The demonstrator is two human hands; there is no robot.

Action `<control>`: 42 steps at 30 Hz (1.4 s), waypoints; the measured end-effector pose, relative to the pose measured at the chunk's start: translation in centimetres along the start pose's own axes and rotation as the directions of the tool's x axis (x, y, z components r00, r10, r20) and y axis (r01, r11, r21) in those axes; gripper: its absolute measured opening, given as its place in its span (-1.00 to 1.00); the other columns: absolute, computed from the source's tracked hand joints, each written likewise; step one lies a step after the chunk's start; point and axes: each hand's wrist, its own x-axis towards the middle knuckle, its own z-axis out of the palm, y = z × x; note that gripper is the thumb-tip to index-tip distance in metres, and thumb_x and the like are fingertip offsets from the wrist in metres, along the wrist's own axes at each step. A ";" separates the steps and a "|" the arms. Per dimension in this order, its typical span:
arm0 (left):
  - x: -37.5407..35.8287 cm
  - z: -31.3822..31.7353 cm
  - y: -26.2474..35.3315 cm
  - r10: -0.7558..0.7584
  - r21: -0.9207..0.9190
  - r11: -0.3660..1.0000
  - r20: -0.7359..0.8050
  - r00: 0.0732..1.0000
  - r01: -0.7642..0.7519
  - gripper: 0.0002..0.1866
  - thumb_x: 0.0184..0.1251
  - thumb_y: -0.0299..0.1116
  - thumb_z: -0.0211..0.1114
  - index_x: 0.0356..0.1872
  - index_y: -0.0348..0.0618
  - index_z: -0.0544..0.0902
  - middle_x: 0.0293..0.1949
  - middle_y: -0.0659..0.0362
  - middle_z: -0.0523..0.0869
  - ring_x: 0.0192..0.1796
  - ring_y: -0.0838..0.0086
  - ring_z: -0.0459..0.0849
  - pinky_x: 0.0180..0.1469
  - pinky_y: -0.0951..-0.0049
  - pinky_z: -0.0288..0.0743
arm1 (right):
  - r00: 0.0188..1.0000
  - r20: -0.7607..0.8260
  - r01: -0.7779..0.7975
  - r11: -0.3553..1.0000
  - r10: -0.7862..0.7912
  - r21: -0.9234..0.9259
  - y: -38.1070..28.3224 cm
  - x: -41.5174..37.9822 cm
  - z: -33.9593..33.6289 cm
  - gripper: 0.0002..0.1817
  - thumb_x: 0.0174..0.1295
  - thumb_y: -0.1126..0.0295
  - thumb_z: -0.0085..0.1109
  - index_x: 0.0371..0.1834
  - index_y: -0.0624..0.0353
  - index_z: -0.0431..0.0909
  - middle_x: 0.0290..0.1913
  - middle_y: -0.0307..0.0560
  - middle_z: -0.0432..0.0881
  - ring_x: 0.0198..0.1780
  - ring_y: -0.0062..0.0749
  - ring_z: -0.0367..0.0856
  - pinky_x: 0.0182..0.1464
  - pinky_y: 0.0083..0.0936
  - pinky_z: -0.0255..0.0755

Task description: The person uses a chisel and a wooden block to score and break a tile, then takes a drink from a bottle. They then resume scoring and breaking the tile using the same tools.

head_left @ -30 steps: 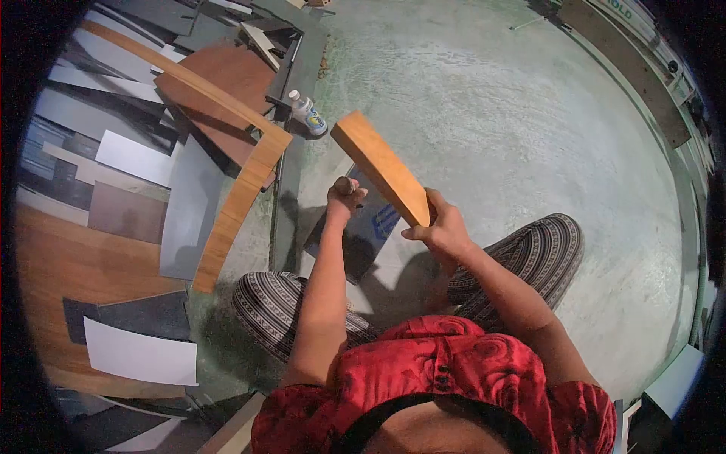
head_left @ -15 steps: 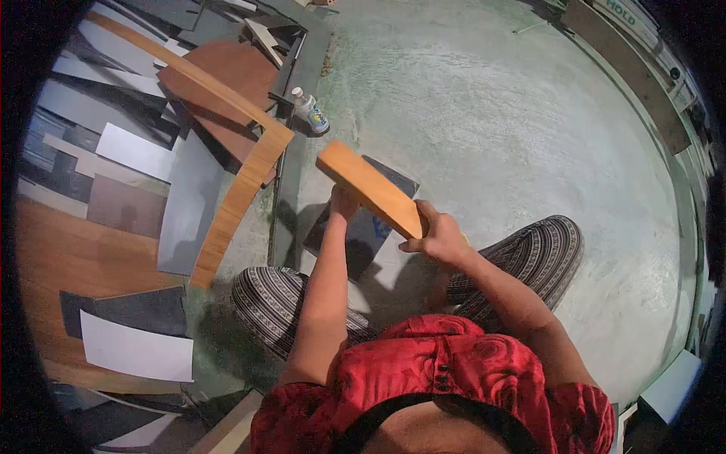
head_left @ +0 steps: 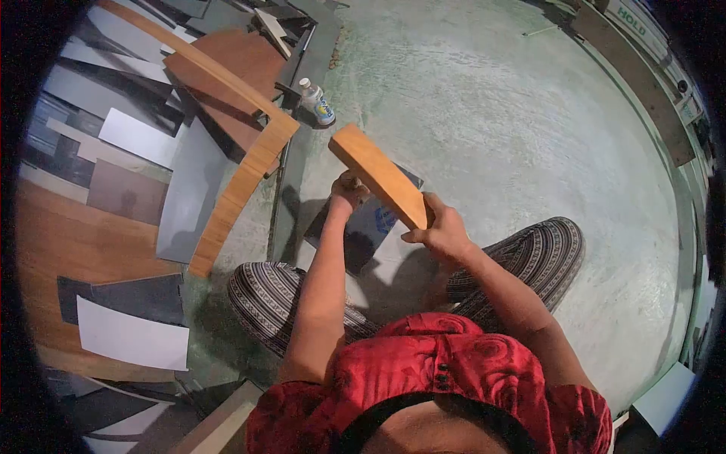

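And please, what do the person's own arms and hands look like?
Short sleeves of red fabric with a darker pattern cover the upper arms. Below them, the forearms, left hand and right hand are bare; no glove or watch shows.

1. The block [head_left: 380, 179] has swung slightly away from the shirt [head_left: 446, 356] after dipping toward it.
2. The left hand [head_left: 351, 191], largely hidden behind the block a moment ago, now shows more at the block's left edge.
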 end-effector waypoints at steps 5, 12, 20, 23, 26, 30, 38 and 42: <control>-0.3 -1.5 0.0 -0.043 0.114 0.992 -0.031 0.999 0.046 -0.67 -0.10 -0.48 0.44 -0.26 -0.22 0.55 -0.24 0.23 0.60 -0.18 0.47 0.57 -0.23 0.38 0.54 | 0.983 -0.109 0.155 0.985 -0.146 0.078 1.6 1.7 0.7 -0.22 -0.31 0.19 0.46 0.06 0.20 0.36 -0.14 0.14 0.61 -0.08 -0.08 0.60 -0.07 -0.36 0.43; 1.3 -2.1 -2.3 0.171 0.212 0.959 0.104 0.980 -0.190 -0.64 0.00 -0.47 0.36 -0.12 -0.20 0.52 -0.20 0.20 0.63 -0.16 0.50 0.59 -0.16 0.46 0.50 | 0.989 0.001 0.149 0.989 -0.149 -0.012 0.5 1.7 0.5 -0.25 -0.31 0.17 0.46 0.03 0.15 0.37 -0.18 0.11 0.61 -0.10 -0.04 0.59 -0.07 -0.33 0.42; 1.4 -1.8 -2.6 0.107 0.519 0.845 0.073 0.992 -0.129 -0.68 0.29 -0.38 0.05 0.03 -0.28 0.43 -0.03 0.12 0.57 -0.04 0.39 0.57 -0.08 0.36 0.54 | 0.982 -0.061 0.184 0.973 -0.177 0.140 1.3 1.7 1.3 -0.30 -0.33 0.16 0.45 -0.04 0.16 0.40 -0.17 0.10 0.60 -0.10 -0.02 0.57 -0.09 -0.30 0.41; 2.3 -1.9 -3.1 0.075 0.444 0.893 0.017 0.997 -0.075 -0.72 0.21 -0.48 0.14 -0.06 -0.32 0.48 -0.11 0.11 0.61 -0.06 0.37 0.57 -0.12 0.38 0.52 | 0.986 -0.048 0.165 0.983 -0.162 0.077 1.0 2.1 1.0 -0.29 -0.33 0.17 0.45 -0.03 0.17 0.40 -0.17 0.09 0.61 -0.09 -0.04 0.58 -0.08 -0.30 0.41; 1.6 -1.4 -2.6 0.028 0.182 0.983 -0.058 0.998 -0.017 -0.75 0.18 -0.52 0.17 -0.10 -0.33 0.50 -0.20 0.12 0.62 -0.10 0.35 0.58 -0.18 0.36 0.52 | 0.996 0.090 0.036 0.986 -0.022 -0.164 1.3 2.3 0.7 -0.27 -0.32 0.17 0.45 0.01 0.17 0.39 -0.14 0.10 0.61 -0.08 -0.07 0.58 -0.06 -0.33 0.41; 0.8 -0.5 -0.9 -0.090 -0.038 0.996 -0.119 0.989 0.086 -0.82 0.17 -0.56 0.17 -0.18 -0.27 0.51 -0.33 0.16 0.59 -0.25 0.39 0.58 -0.27 0.31 0.52 | 0.996 0.077 0.046 0.993 -0.037 -0.111 0.7 1.8 0.5 -0.29 -0.31 0.19 0.45 -0.01 0.18 0.40 -0.16 0.12 0.61 -0.08 -0.04 0.58 -0.06 -0.32 0.41; 1.6 -2.2 -2.3 -0.095 -0.429 0.895 0.080 0.992 0.120 -0.91 0.24 -0.52 0.06 -0.28 -0.24 0.51 -0.36 0.16 0.55 -0.36 0.43 0.52 -0.39 0.36 0.50 | 0.997 0.011 0.070 0.975 -0.075 0.213 1.5 2.4 0.3 -0.09 -0.34 0.37 0.45 0.19 0.43 0.25 0.00 0.05 0.52 0.04 -0.26 0.49 0.11 -0.45 0.32; 1.0 -1.1 -0.7 -0.322 -0.677 0.706 -0.046 0.946 0.208 -0.82 0.27 -0.49 0.04 -0.15 -0.25 0.53 -0.17 0.08 0.61 -0.25 0.37 0.60 -0.30 0.32 0.55 | 0.989 0.032 0.133 0.951 -0.147 0.279 0.8 2.3 0.4 -0.10 -0.32 0.33 0.45 0.18 0.42 0.25 -0.03 0.07 0.53 0.02 -0.27 0.50 0.08 -0.46 0.33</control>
